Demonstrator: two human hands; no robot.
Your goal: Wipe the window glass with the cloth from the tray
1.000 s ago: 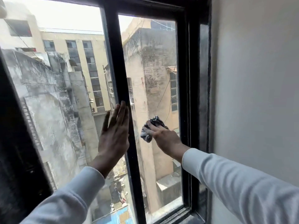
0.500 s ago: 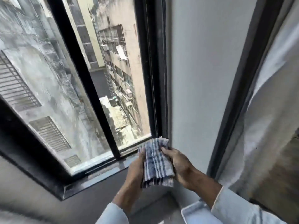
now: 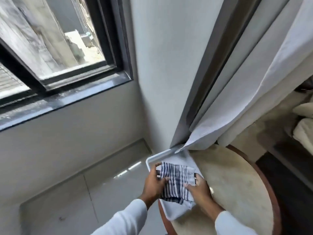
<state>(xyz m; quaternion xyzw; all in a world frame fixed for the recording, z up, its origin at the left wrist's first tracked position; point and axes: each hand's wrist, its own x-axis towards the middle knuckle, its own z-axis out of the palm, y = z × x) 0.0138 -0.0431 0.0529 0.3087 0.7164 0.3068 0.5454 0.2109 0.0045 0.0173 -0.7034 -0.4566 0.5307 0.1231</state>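
Observation:
A folded blue-and-white checked cloth (image 3: 177,180) lies flat over the white tray (image 3: 172,214), held by both hands. My left hand (image 3: 153,184) grips its left edge and my right hand (image 3: 199,189) presses on its right side. The tray sits at the left edge of a round table (image 3: 237,192). The window glass (image 3: 55,36) in its black frame is up at the top left, well away from both hands.
A white curtain (image 3: 254,85) hangs at the right and its hem touches the tray's far corner. A dark window sill (image 3: 67,99) runs below the glass. Glossy floor tiles (image 3: 94,200) lie left of the table. Pale cushions (image 3: 303,126) sit at the far right.
My right hand left the glass with the cloth, both hands folded it below the sill, and now they hold it down over the tray. My view swung from the window down to the table.

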